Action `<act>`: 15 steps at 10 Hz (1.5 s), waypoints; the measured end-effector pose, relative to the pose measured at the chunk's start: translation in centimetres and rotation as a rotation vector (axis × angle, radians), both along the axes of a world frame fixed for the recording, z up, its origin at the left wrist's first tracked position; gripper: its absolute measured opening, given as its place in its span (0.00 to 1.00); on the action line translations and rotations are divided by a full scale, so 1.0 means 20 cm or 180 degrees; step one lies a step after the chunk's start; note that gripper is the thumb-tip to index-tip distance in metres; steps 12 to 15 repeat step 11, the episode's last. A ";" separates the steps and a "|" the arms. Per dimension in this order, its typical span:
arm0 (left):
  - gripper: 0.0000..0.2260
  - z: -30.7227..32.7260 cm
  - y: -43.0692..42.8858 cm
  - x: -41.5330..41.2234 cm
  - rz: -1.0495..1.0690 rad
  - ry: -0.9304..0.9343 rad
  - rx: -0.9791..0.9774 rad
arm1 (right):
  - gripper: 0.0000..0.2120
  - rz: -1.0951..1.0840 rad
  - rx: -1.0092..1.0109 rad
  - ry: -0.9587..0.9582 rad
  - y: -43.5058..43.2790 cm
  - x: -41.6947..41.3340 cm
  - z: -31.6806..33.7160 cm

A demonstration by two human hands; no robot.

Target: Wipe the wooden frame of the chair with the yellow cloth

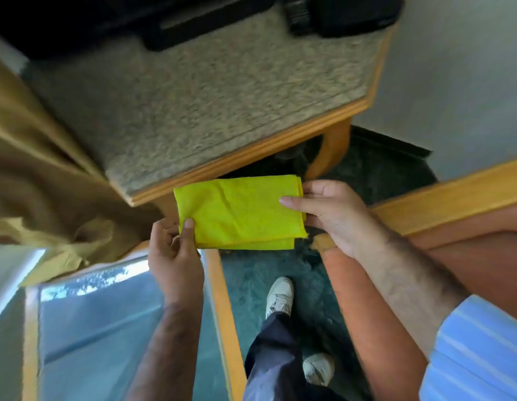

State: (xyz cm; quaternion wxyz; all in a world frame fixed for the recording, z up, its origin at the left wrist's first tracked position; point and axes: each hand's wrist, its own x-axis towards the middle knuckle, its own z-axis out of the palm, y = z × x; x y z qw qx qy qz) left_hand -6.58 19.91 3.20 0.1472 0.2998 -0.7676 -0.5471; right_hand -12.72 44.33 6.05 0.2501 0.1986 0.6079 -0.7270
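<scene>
Both hands are clamped on the yellow cloth (239,211): the left hand (176,256) pinches its near-left corner with the thumb on top and the fingers curled underneath, and the right hand (329,212) grips the right edge, thumb laid flat across the upper face and fingers behind. The cloth is folded into a neat rectangle of several layers, stacked edges showing along its near and right sides, and it is held flat in the air between the hands, touching no furniture. Just beyond it stands a table with a speckled stone top (211,105) and a light wooden rim, dark objects blurred at its far edge. To the right runs the wooden frame of the chair (454,198), a pale rail over reddish-orange upholstery (482,256), close beside the right wrist. At near left a glass-topped surface (106,328) edged in the same pale wood reflects window light, and a tan curtain (49,183) hangs at far left. Below, white shoes stand on teal carpet. I judge this as the preparing stage, the cloth being readied as a pad with no wiping begun. The next move probably calls for gathering the pad into one hand, likely the right, turning toward the rail, pressing it flat on the wood and stroking along its length.
</scene>
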 end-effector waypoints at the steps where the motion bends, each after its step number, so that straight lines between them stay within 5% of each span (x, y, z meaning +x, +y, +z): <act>1: 0.06 -0.17 -0.30 0.15 0.0601 -0.0140 -0.0123 | 0.05 0.0629 0.0043 -0.0149 -0.38 -0.03 -0.20; 3: 0.07 -0.48 -0.69 0.29 0.1079 -0.0559 -0.0134 | 0.03 0.1072 0.0421 -0.0334 -0.84 0.01 -0.60; 5: 0.07 -0.83 -0.98 0.35 0.0800 -0.1385 -0.0559 | 0.20 0.1488 0.1423 -0.0251 -1.13 0.06 -1.08; 7: 0.08 -0.98 -1.08 0.36 0.0605 -0.1701 -0.0707 | 0.25 0.1530 0.2411 -0.0159 -1.28 0.10 -1.18; 8: 0.09 -1.04 -1.08 0.37 0.0524 -0.1882 -0.0809 | 0.22 0.1865 0.2882 0.0097 -1.29 0.10 -1.18; 10: 0.19 -1.07 -1.08 0.42 0.0034 -0.2400 -0.1410 | 0.31 0.2260 0.4193 0.1371 -1.30 0.20 -1.14; 11: 0.35 -1.01 -1.03 0.45 -0.0202 -0.2111 -0.2092 | 0.34 0.2459 0.4212 0.2509 -1.25 0.25 -1.12; 15: 0.35 -1.01 -1.03 0.45 -0.0202 -0.2111 -0.2092 | 0.34 0.2459 0.4212 0.2509 -1.25 0.25 -1.12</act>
